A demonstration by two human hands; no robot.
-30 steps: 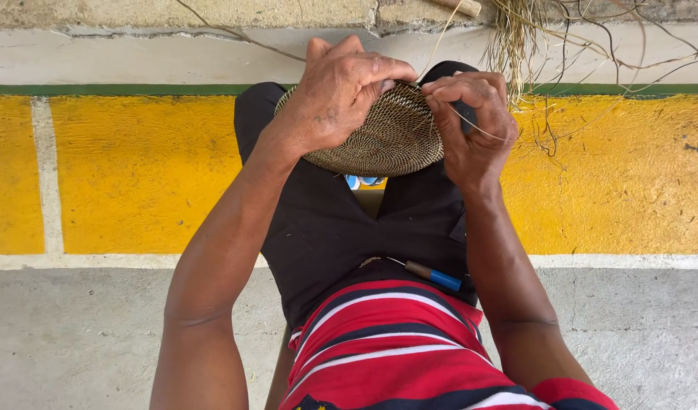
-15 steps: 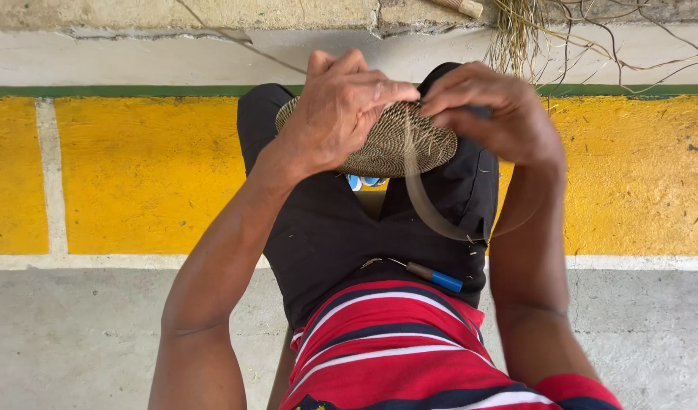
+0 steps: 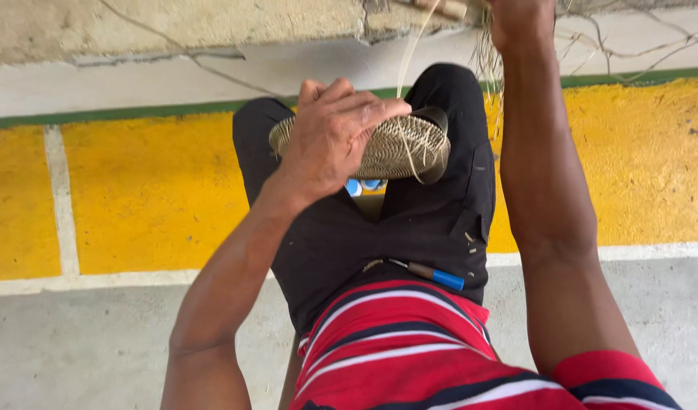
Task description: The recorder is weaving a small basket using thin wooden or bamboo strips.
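Note:
My left hand (image 3: 335, 135) grips a round woven straw disc (image 3: 406, 148), tan with dark stripes, and holds it over my knees. A thin pale straw strand (image 3: 411, 57) runs up from the disc toward the top of the view. My right hand (image 3: 522, 21) is raised at the top edge, closed on that strand beside a bundle of dry straw (image 3: 486, 53). The fingers of that hand are partly cut off by the frame edge.
I sit in black trousers (image 3: 410, 228) and a red striped shirt (image 3: 410, 342). A small tool with a blue handle (image 3: 438, 276) lies on my lap. Below is a yellow painted strip (image 3: 151, 190) with a green line, then grey concrete (image 3: 98, 342).
My right hand has left the disc and risen to the top of the view, drawing the strand up with it. My left hand keeps its hold on the disc.

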